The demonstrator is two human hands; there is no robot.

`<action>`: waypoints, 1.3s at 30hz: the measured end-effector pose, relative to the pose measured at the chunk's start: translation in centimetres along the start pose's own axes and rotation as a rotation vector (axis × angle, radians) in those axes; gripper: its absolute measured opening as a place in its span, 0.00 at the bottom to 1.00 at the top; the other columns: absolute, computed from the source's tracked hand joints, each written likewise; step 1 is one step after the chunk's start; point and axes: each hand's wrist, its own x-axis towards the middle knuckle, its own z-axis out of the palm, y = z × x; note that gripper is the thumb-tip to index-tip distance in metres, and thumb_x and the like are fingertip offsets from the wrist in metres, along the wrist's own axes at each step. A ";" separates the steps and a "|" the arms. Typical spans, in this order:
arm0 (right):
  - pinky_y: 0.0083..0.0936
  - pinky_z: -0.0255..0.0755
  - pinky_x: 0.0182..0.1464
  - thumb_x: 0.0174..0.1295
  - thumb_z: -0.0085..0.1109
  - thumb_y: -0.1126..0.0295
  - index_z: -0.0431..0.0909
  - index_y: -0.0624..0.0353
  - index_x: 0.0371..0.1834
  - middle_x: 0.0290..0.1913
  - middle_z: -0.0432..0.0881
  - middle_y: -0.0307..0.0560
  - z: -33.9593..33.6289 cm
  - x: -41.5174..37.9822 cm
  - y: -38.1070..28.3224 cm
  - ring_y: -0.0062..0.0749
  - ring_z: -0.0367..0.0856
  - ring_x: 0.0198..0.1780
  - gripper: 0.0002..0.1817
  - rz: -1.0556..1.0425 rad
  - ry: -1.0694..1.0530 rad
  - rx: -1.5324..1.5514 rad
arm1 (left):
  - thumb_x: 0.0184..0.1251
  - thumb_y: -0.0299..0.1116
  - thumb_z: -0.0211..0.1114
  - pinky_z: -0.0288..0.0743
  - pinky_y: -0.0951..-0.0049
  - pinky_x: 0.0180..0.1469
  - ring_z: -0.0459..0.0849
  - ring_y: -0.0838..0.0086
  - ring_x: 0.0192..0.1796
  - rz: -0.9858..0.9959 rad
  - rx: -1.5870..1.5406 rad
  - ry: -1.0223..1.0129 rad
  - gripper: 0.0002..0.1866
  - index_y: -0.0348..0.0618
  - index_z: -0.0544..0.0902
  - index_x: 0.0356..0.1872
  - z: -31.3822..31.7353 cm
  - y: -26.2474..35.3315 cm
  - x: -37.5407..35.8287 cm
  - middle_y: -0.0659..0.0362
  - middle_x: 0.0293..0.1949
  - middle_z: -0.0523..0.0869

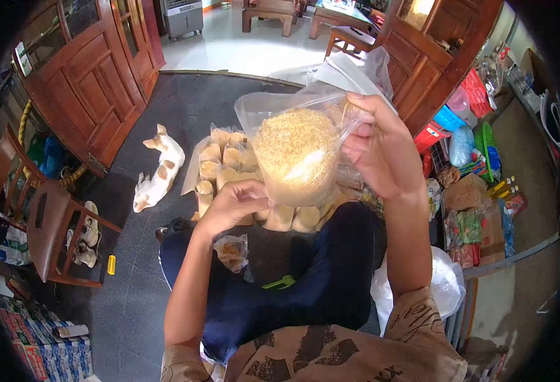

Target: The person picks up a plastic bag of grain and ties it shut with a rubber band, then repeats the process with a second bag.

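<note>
A clear plastic bag [296, 149] filled with pale yellow, coarse granules hangs upright in front of me. My right hand [382, 143] grips its upper right edge, fingers closed on the loose plastic. At the bag's lower left corner, my left hand [238, 204] has thumb and fingers pinched against the plastic. Behind and below stand several filled bags [229, 156] of similar yellow stuff, close together on the floor and partly covered by the held bag. A small open plastic bag [232, 251] with brownish bits lies between my legs, near a green object [280, 282].
A white and brown dog [160, 167] lies on the dark tiled floor [130, 280] to the left. Beside it stands a wooden chair [50, 223] with shoes below. White plastic bags [442, 277], a cardboard box [468, 191] and mixed goods crowd the right side.
</note>
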 end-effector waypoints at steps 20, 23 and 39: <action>0.20 0.65 0.32 0.73 0.62 0.60 0.79 0.52 0.42 0.30 0.75 0.31 -6.2 -3.9 -0.8 0.18 0.70 0.27 0.09 0.013 0.359 -0.042 | 0.77 0.35 0.69 0.78 0.77 0.54 0.87 0.80 0.47 -0.070 -0.162 -0.058 0.12 0.38 0.89 0.51 5.9 -6.5 3.7 0.62 0.42 0.92; 0.21 0.70 0.38 0.73 0.61 0.60 0.80 0.56 0.52 0.39 0.85 0.38 -9.5 -4.6 0.1 0.22 0.81 0.35 0.13 0.003 0.455 -0.017 | 0.78 0.37 0.69 0.80 0.76 0.54 0.87 0.81 0.45 -0.023 -0.085 -0.049 0.12 0.38 0.88 0.50 7.3 -8.4 4.5 0.62 0.40 0.91; 0.14 0.61 0.31 0.73 0.62 0.63 0.80 0.53 0.41 0.32 0.75 0.30 -14.3 -6.3 2.3 0.12 0.70 0.31 0.07 -0.026 0.204 0.094 | 0.79 0.39 0.67 0.77 0.79 0.43 0.84 0.80 0.39 -0.062 0.243 -0.068 0.11 0.41 0.88 0.45 8.3 -8.2 5.2 0.66 0.34 0.86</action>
